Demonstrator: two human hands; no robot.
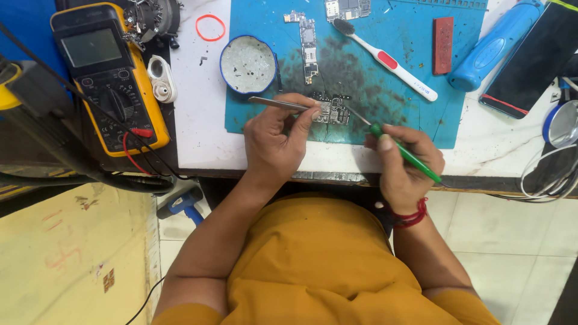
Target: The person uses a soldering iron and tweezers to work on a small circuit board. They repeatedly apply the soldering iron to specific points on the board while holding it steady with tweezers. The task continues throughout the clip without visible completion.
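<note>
My left hand (274,141) pinches a pair of metal tweezers (280,103) between thumb and forefinger, fingers narrow and closed on the shaft. The tweezers run almost level, from their free end out to my left toward the small circuit board (332,111), and my fingertips (315,112) sit at the board's left edge, touching or all but touching it.

My right hand (404,162) is wrapped around a green-handled tool (409,157), held like a pen. Its thin metal tip slants up and to the left and meets the board's right side.

So the board lies between my two hands, just ahead of both sets of fingers, on the stained blue mat (457,120) near its front edge. Its long axis runs left to right, roughly in line with the tweezers. My left fingers are the nearer; the right ones stand back along the handle.

Further out lie a longer circuit board (308,47), a round blue-rimmed dish (248,64) and a toothbrush (385,59).
</note>
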